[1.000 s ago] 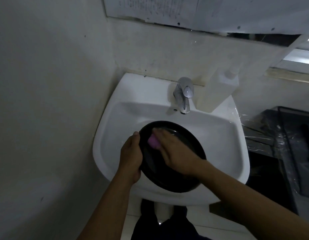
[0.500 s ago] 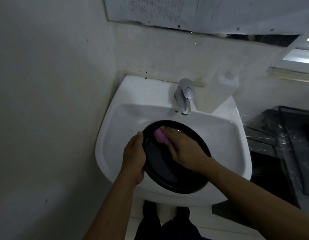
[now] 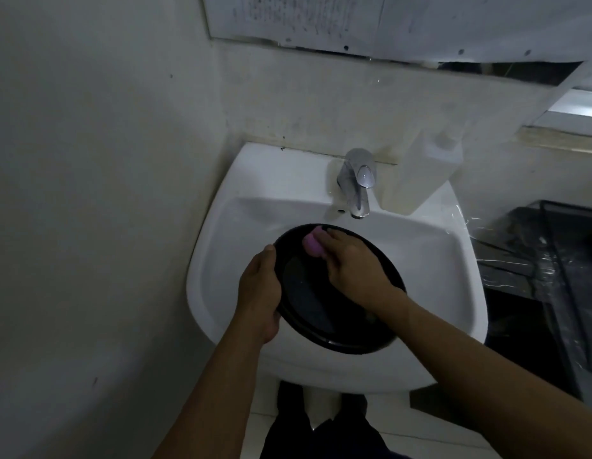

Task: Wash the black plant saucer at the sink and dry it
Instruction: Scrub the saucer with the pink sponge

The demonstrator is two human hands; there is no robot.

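Note:
The round black plant saucer (image 3: 324,309) is held tilted over the bowl of the white sink (image 3: 241,226). My left hand (image 3: 260,293) grips its left rim, thumb on the edge. My right hand (image 3: 352,270) lies across the inside of the saucer and holds a small pink scrubbing piece (image 3: 313,242) against the upper part near the far rim. The chrome tap (image 3: 357,183) stands just behind the saucer; no running water is visible.
A white soap dispenser (image 3: 427,173) stands on the sink's back right corner. A dark wire rack wrapped in plastic film (image 3: 553,270) sits to the right. A plain wall closes in on the left, a mirror (image 3: 387,21) hangs above.
My right hand has slid the pink piece up the saucer toward the far rim near the tap. My left hand keeps its grip on the left rim.

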